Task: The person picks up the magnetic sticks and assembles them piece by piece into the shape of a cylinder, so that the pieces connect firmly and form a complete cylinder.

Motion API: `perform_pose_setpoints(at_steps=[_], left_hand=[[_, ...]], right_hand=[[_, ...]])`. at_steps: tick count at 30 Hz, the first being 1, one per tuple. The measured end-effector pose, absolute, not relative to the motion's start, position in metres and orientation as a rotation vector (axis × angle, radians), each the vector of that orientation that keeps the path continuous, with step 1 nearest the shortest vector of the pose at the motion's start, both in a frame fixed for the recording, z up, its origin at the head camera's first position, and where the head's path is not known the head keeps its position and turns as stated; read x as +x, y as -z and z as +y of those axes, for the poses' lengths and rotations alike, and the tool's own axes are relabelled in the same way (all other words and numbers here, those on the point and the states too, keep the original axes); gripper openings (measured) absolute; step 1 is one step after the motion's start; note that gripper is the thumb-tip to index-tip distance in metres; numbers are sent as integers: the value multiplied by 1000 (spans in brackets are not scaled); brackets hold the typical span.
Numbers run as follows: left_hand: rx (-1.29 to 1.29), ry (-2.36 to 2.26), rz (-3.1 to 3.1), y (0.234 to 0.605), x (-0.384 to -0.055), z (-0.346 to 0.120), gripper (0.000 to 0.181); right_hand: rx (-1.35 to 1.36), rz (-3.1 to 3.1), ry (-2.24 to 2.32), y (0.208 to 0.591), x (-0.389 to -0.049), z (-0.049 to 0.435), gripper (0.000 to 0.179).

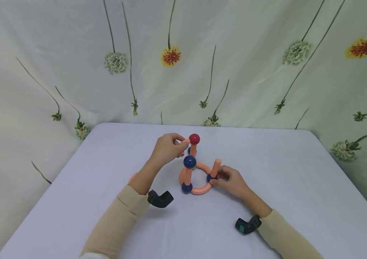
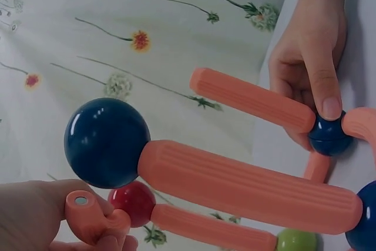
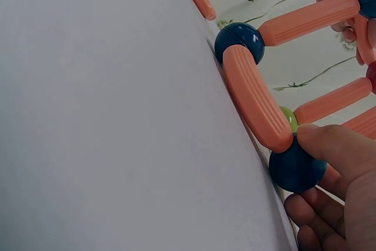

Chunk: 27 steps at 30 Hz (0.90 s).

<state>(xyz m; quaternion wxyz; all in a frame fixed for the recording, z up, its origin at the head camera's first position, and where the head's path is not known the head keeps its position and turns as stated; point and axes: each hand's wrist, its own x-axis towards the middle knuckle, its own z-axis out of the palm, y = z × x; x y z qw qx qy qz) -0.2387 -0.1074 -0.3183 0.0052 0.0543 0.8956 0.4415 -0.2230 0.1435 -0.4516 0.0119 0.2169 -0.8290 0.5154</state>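
Note:
Orange rods and coloured balls form a toy structure on the table. Its base is a ring of curved rods (image 1: 201, 190) joined by balls, one of them a green ball (image 2: 296, 240). Three straight rods rise from it: one carries a blue ball (image 1: 189, 162), another a red ball (image 1: 194, 139), and the right-hand rod (image 1: 216, 167) has a bare top. My left hand (image 1: 168, 148) pinches a curved orange rod (image 2: 88, 218), its end at the red ball; whether they touch is unclear. With thumb and fingers, my right hand (image 1: 233, 181) holds the right-hand base blue ball (image 3: 296, 167).
A loose orange piece (image 1: 133, 177) lies on the white table (image 1: 267, 162), partly behind my left forearm. Flower-printed cloth (image 1: 241, 64) hangs behind the table's far edge. Each wrist wears a black camera mount, such as the left mount (image 1: 160, 199).

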Motion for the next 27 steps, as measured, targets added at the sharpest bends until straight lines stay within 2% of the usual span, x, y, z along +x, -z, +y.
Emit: perform_pose_setpoints(at_steps=[27], left_hand=[[150, -1454, 2916, 327, -231, -103, 29]], right_hand=[[628, -2605, -1652, 451, -224, 142, 29]])
